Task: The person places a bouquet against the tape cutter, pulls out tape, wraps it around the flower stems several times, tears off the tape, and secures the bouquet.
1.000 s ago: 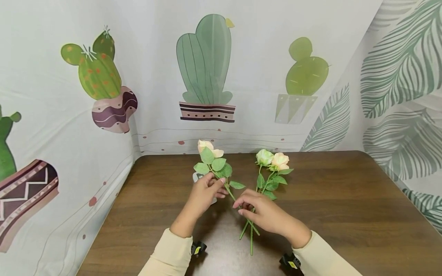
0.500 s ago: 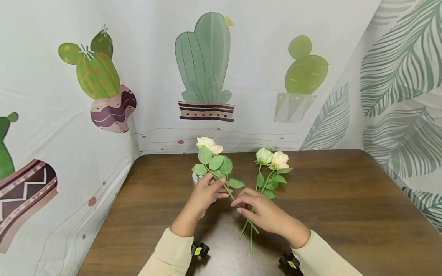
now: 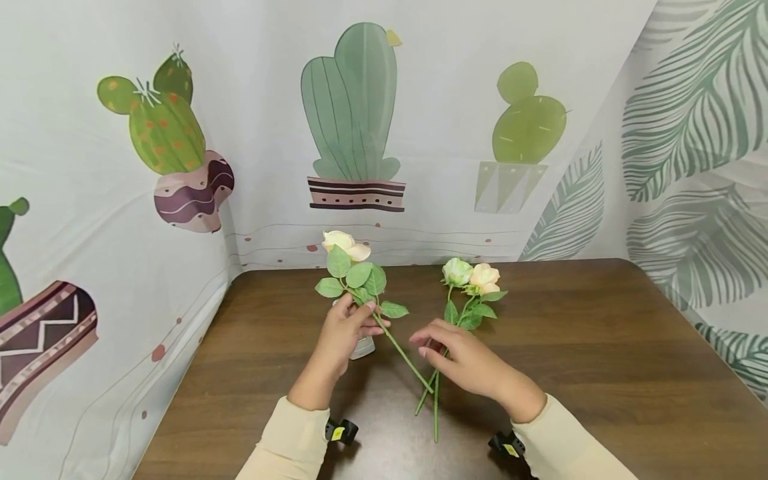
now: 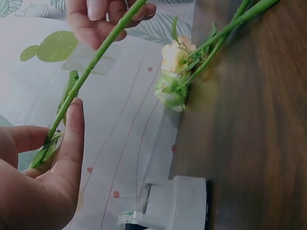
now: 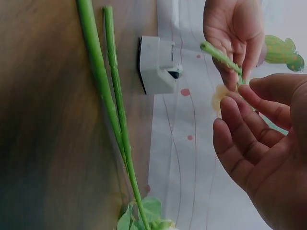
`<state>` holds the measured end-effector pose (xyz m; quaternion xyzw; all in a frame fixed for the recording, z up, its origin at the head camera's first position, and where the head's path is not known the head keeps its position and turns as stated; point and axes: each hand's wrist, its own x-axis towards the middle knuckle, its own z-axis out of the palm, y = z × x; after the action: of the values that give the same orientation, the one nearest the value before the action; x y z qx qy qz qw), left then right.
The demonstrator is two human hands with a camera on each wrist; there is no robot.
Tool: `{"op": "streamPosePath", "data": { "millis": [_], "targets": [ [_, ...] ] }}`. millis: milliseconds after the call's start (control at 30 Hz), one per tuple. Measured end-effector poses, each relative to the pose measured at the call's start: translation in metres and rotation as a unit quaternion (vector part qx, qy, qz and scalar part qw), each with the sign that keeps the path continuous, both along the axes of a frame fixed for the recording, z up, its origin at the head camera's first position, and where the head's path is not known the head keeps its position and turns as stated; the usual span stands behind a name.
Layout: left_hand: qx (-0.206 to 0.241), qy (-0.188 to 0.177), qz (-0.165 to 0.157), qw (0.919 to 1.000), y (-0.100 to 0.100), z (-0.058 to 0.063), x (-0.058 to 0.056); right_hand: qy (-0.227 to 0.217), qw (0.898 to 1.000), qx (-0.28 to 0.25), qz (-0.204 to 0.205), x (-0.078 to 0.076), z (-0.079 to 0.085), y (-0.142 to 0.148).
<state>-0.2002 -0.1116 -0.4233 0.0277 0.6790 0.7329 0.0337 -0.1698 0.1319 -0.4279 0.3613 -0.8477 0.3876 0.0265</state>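
My left hand [image 3: 339,337] pinches the stem of a cream rose [image 3: 346,247] just below its leaves, between thumb and fingers. Its long green stem [image 4: 96,60] slants down to the right, the bloom up at the table's far edge. Near that stem my right hand [image 3: 471,360] hovers with loosely bent fingers. Nothing shows between those fingers in the right wrist view. A pale green rose [image 3: 457,272] and a peach rose [image 3: 483,277] lie side by side on the table under the right hand, which hides part of their stems. Their lower stems cross.
A white and grey plastic object [image 4: 180,203], its kind unclear, stands on the table behind my left hand. The brown wooden table [image 3: 600,347] reaches back to a hanging cloth [image 3: 444,133] printed with cacti and leaves.
My left hand has moved left and slightly up with the cream rose. My right hand's fingers, earlier at the stem, are now apart from it. The two lying roses have stayed in place.
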Motion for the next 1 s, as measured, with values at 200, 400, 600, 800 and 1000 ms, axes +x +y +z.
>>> {"op": "streamPosePath", "data": {
  "millis": [200,400,600,800,1000],
  "targets": [
    [0.013,0.005,0.014,0.9998,-0.007,0.005,-0.003,0.006,0.999,0.010,-0.039,-0.006,0.000,0.008],
    [0.002,0.008,0.026,0.9996,-0.013,0.005,-0.004,0.005,0.997,0.040,-0.060,-0.011,-0.006,0.012],
    [-0.003,0.006,0.035,0.9994,-0.018,0.007,-0.005,0.004,0.995,0.065,-0.081,-0.017,-0.014,0.014],
    [-0.007,0.013,0.039,0.9991,-0.021,0.008,-0.005,0.006,0.992,0.088,-0.094,-0.021,-0.022,0.017],
    [-0.011,0.021,0.044,0.9988,-0.024,0.009,-0.005,0.005,0.987,0.117,-0.108,-0.025,-0.029,0.020]
  ]
}}
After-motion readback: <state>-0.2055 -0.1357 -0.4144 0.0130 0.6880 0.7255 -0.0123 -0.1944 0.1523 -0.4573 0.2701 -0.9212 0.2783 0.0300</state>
